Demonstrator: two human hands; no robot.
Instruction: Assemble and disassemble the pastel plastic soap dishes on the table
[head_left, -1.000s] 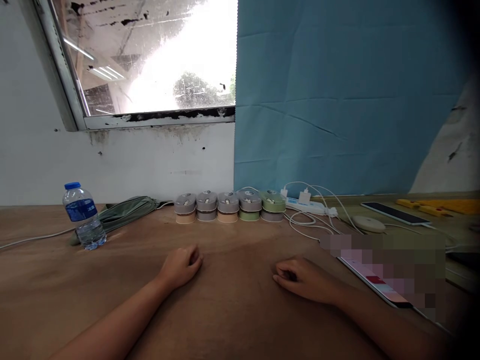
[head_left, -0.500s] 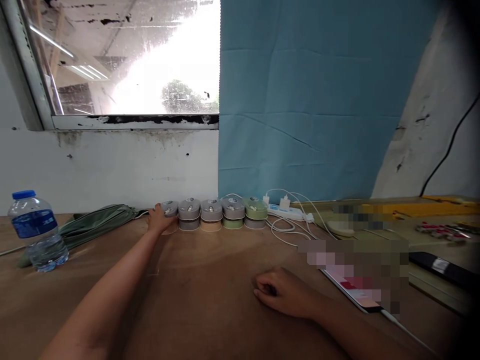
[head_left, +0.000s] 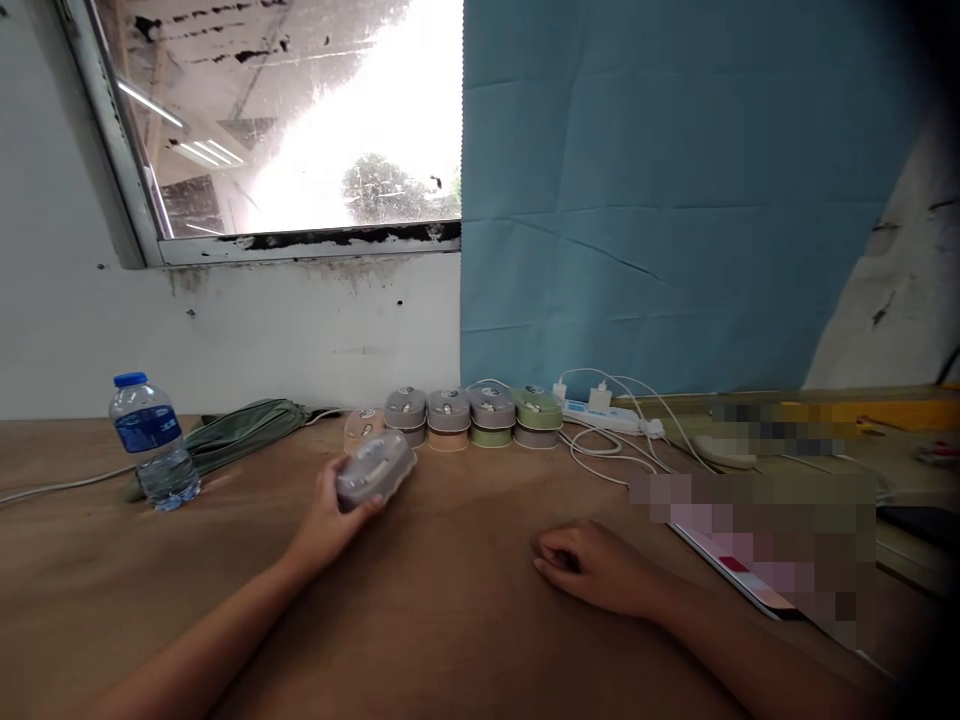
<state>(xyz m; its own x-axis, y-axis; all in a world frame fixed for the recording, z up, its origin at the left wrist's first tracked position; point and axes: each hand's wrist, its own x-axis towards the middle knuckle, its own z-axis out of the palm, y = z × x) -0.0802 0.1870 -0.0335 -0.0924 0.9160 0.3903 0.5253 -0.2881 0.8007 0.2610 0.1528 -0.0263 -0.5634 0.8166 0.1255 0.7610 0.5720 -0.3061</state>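
Observation:
My left hand [head_left: 343, 508] is wrapped round a small grey lidded box [head_left: 375, 468], tilted and held in front of the row at the wall. Just behind it sits a peach box [head_left: 364, 424], partly hidden by the held one. To its right stand stacked pairs: a grey box [head_left: 406, 404] on grey, a second grey box [head_left: 448, 405] on peach, a third grey box [head_left: 492, 405] on green, and a green box [head_left: 538, 407] on grey. My right hand [head_left: 589, 565] rests on the brown tabletop [head_left: 465, 610] with curled fingers, holding nothing visible.
At left stand a water bottle [head_left: 154, 440] and a folded green umbrella-like bundle [head_left: 255, 430]. Right of the boxes lie a white power strip [head_left: 611, 416] and loose cables [head_left: 592, 441]. A phone-like device [head_left: 739, 570], partly blurred out, lies beyond my right hand.
My left hand has lifted the grey box off the leftmost stack and brought it nearer and to the right, uncovering the peach box. My right hand stays curled on the table. The view has shifted left.

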